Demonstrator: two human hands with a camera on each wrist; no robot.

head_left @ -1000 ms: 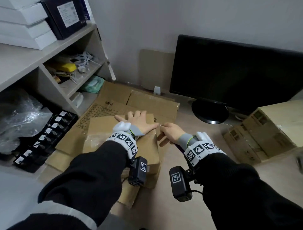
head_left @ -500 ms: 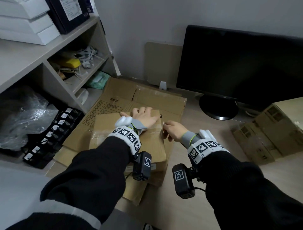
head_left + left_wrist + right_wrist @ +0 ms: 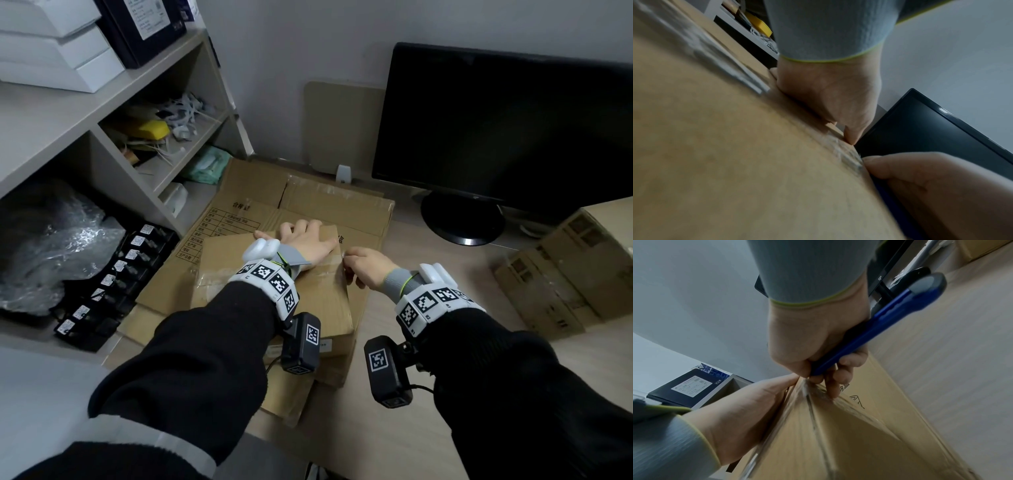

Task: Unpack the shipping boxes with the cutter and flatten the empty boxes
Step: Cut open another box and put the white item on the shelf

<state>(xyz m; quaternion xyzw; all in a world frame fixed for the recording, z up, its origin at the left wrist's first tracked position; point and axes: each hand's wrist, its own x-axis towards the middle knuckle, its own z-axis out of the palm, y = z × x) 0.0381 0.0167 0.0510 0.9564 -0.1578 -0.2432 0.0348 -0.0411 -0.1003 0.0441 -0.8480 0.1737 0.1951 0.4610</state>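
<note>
A brown cardboard box sealed with clear tape sits on a pile of flattened cardboard. My left hand lies flat on the box top near its far right corner, fingers straight. My right hand grips a blue cutter at the box's right top edge, where the tape wraps over. In the right wrist view the cutter's front end is hidden between my fingers, right at the tape. The left wrist view shows my left hand pressing the box top.
A black monitor stands behind on the desk. More cardboard boxes sit at the right. Shelves with white boxes, cables and a yellow item are at the left, with black labelled parts and plastic wrap below.
The view has shifted a little. My right hand with the cutter has drawn slightly back toward me along the box's right edge; my left hand stays flat on the box.
</note>
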